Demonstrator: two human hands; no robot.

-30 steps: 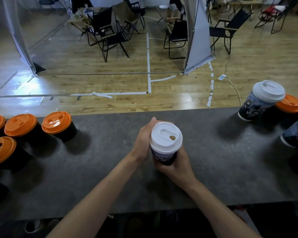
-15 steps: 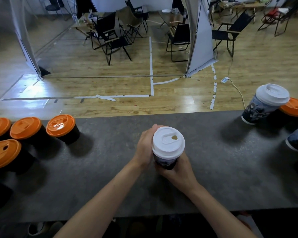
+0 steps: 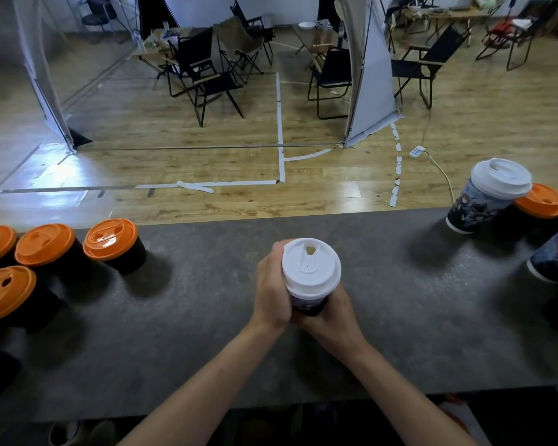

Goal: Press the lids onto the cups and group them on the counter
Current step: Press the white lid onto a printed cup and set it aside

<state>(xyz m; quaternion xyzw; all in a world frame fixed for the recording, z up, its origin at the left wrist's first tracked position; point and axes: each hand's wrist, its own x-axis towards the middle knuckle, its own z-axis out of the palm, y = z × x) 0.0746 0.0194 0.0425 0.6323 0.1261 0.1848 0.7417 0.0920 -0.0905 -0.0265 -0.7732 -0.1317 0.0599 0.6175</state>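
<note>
A lidded cup (image 3: 310,278) stands at the middle of the counter (image 3: 207,317), the left hand (image 3: 271,289) on its left side, the right hand (image 3: 331,317) below and right. A cluster of lidded cups (image 3: 45,252) sits far left; another group (image 3: 493,194) far right. Folding chairs (image 3: 207,69) stand on the floor behind.

Studio hall: wood floor (image 3: 207,133), tape lines, folding chairs (image 3: 207,78), backdrop panels (image 3: 371,75).

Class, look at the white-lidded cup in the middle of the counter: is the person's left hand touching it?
Touching. The head view shows the left hand wrapped against the side of the cup, just below its white lid.
</note>
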